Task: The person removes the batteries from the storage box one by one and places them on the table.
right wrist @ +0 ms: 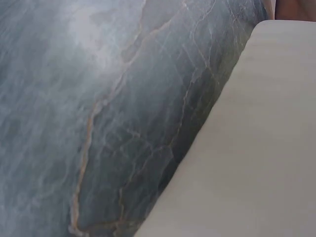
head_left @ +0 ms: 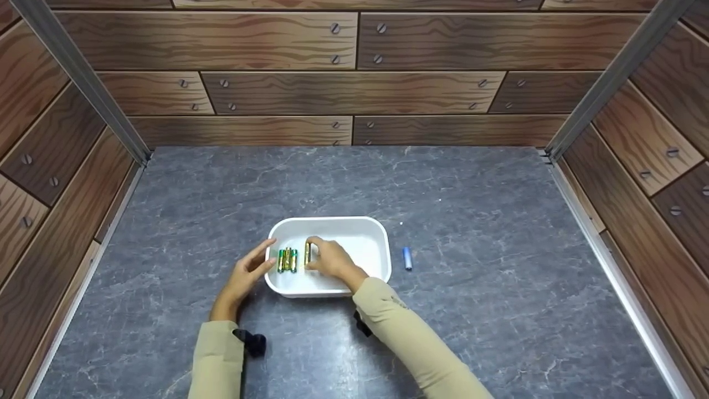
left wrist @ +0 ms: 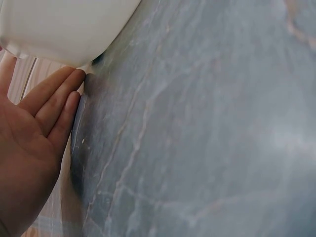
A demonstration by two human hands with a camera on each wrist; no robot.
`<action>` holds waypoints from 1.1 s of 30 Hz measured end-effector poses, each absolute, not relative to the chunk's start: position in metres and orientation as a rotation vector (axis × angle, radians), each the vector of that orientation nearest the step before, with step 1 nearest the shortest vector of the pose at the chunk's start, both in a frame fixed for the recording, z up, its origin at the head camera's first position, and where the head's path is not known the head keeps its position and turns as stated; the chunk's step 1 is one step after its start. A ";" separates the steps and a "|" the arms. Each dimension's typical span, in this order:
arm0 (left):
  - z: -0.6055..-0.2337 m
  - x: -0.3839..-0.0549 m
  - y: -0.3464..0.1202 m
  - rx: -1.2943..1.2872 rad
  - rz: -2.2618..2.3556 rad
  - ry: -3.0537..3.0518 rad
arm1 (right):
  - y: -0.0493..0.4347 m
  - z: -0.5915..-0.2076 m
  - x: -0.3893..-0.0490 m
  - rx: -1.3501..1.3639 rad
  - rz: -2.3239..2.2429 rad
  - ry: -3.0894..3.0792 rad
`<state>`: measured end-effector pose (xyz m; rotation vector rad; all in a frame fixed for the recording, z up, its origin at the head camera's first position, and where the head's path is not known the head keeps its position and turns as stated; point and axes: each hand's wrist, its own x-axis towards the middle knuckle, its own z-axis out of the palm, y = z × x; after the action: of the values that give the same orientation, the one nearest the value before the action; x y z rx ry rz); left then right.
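At lower centre of the frame, the right hand (head_left: 334,260) pinches a slim gold battery (head_left: 307,255) inside a white rounded-rectangular tray (head_left: 370,246), near green-and-gold batteries (head_left: 287,260). The left hand (head_left: 242,278), fingers extended, touches the tray's left side. A blue cylinder (head_left: 407,259) lies to the right.

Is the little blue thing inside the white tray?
No, the blue cylinder lies outside the white tray, on the grey table to its right.
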<state>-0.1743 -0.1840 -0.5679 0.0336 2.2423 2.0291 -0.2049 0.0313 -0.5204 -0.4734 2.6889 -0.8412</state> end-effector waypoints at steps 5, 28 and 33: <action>-0.567 -0.174 -0.184 0.032 2.029 2.237 | 0.036 -0.516 -0.206 -0.498 -0.852 2.680; -0.567 -0.173 -0.186 0.019 2.005 2.252 | 0.067 -0.502 -0.206 -0.557 -0.949 2.637; -0.567 -0.173 -0.186 0.025 2.010 2.246 | 0.072 -0.499 -0.205 -0.578 -0.966 2.633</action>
<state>-0.1732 -0.1857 -0.5672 0.0246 2.2461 2.0100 -0.2047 0.0720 -0.4990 -0.5780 2.6327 -0.9656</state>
